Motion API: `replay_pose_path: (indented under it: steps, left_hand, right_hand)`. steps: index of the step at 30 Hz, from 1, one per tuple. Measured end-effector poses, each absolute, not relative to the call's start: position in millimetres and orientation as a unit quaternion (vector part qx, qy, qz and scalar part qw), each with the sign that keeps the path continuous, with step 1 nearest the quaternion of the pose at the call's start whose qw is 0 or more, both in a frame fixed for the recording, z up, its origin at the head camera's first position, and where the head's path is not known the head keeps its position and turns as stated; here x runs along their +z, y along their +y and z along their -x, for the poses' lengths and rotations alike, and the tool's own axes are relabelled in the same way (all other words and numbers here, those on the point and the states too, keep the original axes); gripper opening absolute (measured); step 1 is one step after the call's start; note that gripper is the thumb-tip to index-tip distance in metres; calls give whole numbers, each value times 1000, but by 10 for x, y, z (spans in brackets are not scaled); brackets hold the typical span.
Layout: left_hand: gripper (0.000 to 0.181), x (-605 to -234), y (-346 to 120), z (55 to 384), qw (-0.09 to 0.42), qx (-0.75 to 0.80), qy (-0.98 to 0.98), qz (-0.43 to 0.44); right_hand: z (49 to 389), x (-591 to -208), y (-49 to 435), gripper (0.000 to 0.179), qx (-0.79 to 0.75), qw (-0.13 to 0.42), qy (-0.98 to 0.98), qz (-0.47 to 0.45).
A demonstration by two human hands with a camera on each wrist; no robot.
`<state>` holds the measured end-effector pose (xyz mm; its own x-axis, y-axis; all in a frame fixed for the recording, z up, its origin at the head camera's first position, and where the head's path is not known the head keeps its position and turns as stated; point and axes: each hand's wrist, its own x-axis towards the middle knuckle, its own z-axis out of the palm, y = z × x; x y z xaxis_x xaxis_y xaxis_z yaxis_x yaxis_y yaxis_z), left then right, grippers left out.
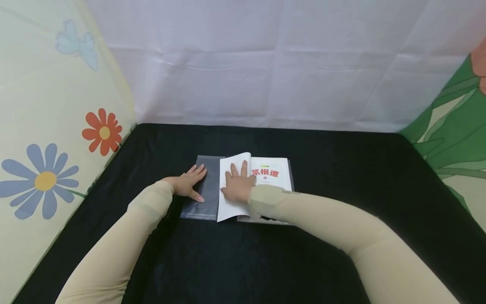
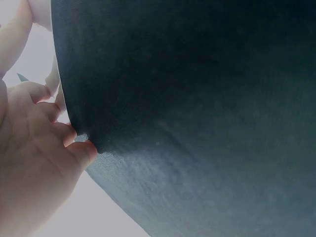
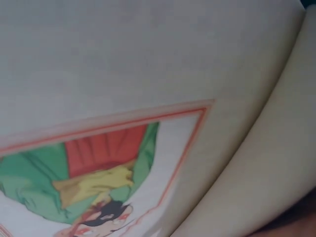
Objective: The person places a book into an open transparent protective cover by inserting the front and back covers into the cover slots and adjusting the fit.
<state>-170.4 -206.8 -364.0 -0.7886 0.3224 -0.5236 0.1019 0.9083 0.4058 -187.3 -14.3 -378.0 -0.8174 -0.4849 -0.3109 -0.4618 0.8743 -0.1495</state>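
A book [image 1: 279, 174] lies open on the table, its title page showing red characters. To the left, a clear plastic book cover [image 1: 210, 190] spreads over the black cloth. On that plastic, my left hand [image 1: 189, 182] rests with fingers spread. My right hand [image 1: 238, 188] presses flat on the white left-hand leaf, whose edges lift a little. The left wrist view has the palm of the left hand [image 2: 42, 148] beside dark cloth. A framed drawing [image 3: 98, 173] of a figure in green and red fills part of the page in the right wrist view; the right fingers are not clearly visible there.
Black cloth [image 1: 243, 261] covers the table around the book. A white sheet [image 1: 273, 63] hangs behind it. Flower-printed panels stand at the left [image 1: 49, 105] and the right [image 1: 463, 126].
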Motion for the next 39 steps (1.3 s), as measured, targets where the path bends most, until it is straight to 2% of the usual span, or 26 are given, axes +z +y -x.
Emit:
replay_pose_path:
  steps: [39]
  left_hand:
    - [101, -3654, -2078, 1719, 308, 180, 928, -111]
  right_hand:
    - [1856, -3830, -245, 67, -12, 157, 959, 236]
